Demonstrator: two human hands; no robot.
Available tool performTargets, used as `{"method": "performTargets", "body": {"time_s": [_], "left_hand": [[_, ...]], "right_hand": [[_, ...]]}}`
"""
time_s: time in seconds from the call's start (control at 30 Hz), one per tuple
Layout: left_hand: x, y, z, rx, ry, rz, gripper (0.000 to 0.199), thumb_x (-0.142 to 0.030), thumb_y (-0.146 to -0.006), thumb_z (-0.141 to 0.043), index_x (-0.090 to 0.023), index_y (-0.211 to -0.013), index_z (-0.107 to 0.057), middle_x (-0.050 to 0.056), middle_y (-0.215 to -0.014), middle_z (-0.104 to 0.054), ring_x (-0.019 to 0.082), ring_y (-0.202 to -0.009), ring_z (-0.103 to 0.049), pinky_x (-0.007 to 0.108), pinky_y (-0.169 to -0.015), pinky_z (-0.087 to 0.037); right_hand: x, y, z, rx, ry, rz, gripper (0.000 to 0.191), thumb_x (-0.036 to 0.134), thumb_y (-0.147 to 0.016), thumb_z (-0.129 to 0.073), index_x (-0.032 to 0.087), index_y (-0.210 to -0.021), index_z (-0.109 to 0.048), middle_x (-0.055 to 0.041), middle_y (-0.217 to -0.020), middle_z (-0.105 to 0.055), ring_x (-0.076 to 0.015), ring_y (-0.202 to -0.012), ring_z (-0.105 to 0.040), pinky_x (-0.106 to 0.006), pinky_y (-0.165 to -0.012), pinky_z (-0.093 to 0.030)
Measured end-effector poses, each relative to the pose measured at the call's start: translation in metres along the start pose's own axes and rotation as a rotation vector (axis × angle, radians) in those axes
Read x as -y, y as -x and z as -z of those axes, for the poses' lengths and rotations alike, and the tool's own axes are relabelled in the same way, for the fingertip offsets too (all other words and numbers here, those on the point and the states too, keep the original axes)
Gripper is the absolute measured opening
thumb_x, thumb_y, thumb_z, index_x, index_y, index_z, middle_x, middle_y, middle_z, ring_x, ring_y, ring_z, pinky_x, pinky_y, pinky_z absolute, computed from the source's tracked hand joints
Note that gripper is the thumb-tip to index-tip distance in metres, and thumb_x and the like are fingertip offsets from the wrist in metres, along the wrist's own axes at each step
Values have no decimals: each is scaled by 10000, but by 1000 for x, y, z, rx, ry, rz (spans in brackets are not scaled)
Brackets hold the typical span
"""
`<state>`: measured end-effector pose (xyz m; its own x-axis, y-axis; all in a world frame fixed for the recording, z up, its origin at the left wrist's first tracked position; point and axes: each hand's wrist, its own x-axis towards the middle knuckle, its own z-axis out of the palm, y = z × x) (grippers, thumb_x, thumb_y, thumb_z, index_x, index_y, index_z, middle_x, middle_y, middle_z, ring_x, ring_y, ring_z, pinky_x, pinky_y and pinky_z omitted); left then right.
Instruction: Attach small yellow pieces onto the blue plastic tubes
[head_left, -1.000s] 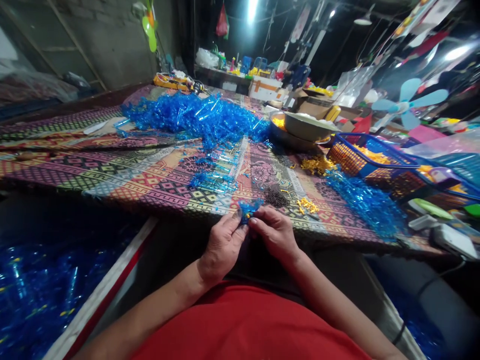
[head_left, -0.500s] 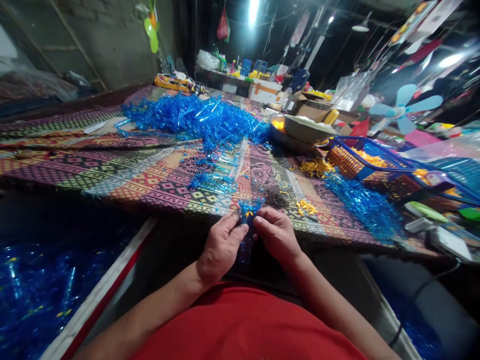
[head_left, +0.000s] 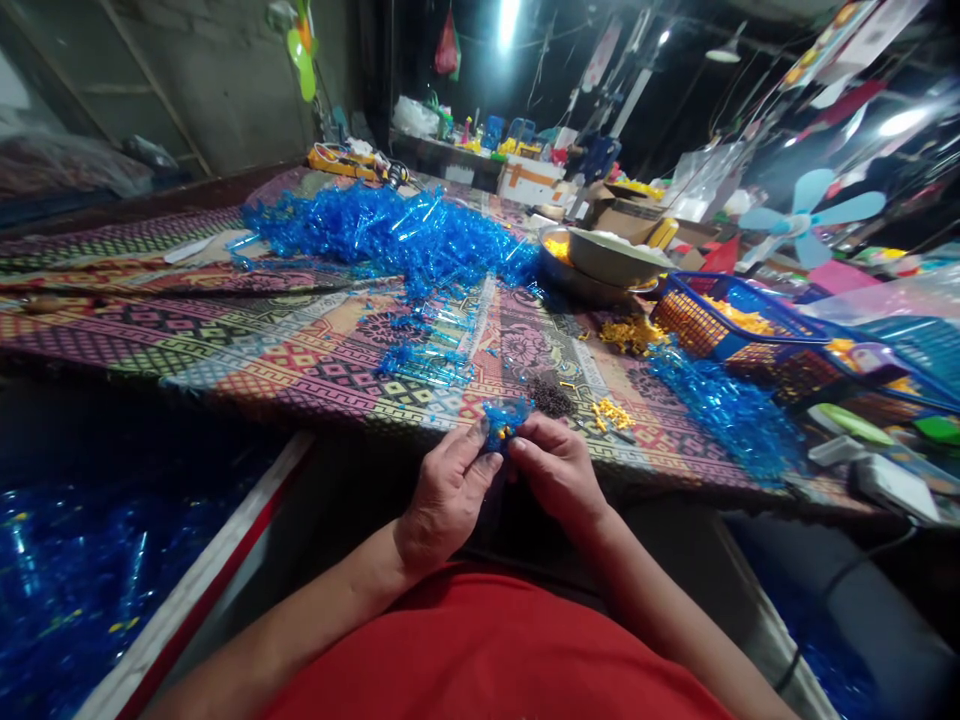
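Both hands meet at the front edge of the patterned cloth (head_left: 330, 370). Between them is a clear blue plastic piece (head_left: 504, 415) with small yellow parts in it. My left hand (head_left: 448, 485) grips it from the left with thumb and fingers. From the right, the pinched fingers of my right hand (head_left: 559, 465) hold its other side. Just beyond the hands lie a small pile of dark bits (head_left: 551, 397) and some yellow pieces (head_left: 611, 414). Several blue plastic pieces (head_left: 427, 365) lie farther forward.
A large blue plastic heap (head_left: 397, 235) covers the back middle. At right are stacked metal bowls (head_left: 615, 260), a blue basket (head_left: 731, 315) of yellow parts, another blue pile (head_left: 724, 415) and a fan (head_left: 802, 220). Blue pieces (head_left: 67, 570) fill a container at lower left.
The blue piece has turned slightly between the fingers, and its yellow parts look darker and less exposed. Both hands have shifted very slightly to the right.
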<state>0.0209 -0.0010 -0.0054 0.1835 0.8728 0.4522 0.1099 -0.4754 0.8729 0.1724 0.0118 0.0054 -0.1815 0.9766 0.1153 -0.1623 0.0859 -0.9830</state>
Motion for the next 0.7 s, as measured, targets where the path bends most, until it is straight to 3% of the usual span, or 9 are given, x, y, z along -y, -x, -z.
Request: {"method": "performTargets", "body": {"time_s": [0.27, 0.43, 0.7], "left_hand": [[-2, -1, 0, 26, 3, 36, 299, -203, -864, -477, -153, -1130, -603, 99, -1065, -634, 196, -993, -588, 326, -913, -462], [-1, -4, 1, 51, -24, 35, 322, -197, -858, -482, -149, -1155, -598, 118, -1143, -612, 219, -1052, -567, 367, -944, -445], [-6, -9, 8, 140, 92, 104, 313, -192, -855, -484, -153, -1137, -614, 80, -1088, -639, 195, -1017, -587, 333, -950, -441]], "right_hand": [[-6, 0, 0, -27, -58, -44, 164, 326, -717, -690, 172, -727, -632, 15, -653, -558, -72, -494, -478, -196, -441, -437], [-4, 1, 1, -37, 65, -1, 189, 333, -727, -678, 170, -679, -595, 32, -591, -531, -73, -458, -475, -203, -435, -404], [10, 4, -5, -76, 310, 78, 172, 323, -757, -644, 179, -680, -590, 37, -539, -526, -84, -446, -482, -214, -432, -411]]}}
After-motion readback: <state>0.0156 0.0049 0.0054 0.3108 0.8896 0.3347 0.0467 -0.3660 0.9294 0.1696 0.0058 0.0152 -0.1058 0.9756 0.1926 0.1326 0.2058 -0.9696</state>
